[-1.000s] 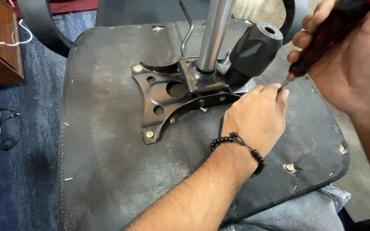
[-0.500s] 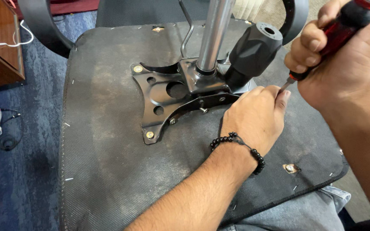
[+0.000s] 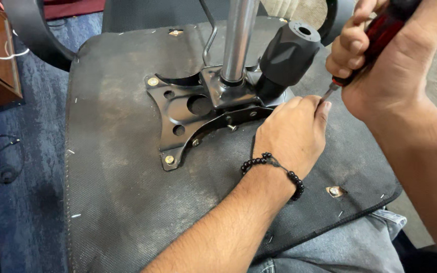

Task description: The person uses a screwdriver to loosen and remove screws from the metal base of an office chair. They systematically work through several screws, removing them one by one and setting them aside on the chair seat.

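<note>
Near the upturned seat base's (image 3: 127, 202) right edge, the right hand (image 3: 380, 65) clenches a red-handled screwdriver (image 3: 375, 38) while the left hand (image 3: 292, 134) pinches its tip.

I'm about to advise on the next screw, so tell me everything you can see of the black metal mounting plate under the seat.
The mounting plate is black painted metal, roughly X-shaped, lying flat on the upturned seat's dark fabric underside. It has round holes and brass-coloured screws at its two near-left corners. A chrome column rises from its raised centre, beside a black knob. The left hand rests at its right edge, where the right hand points a red-handled screwdriver.
</note>
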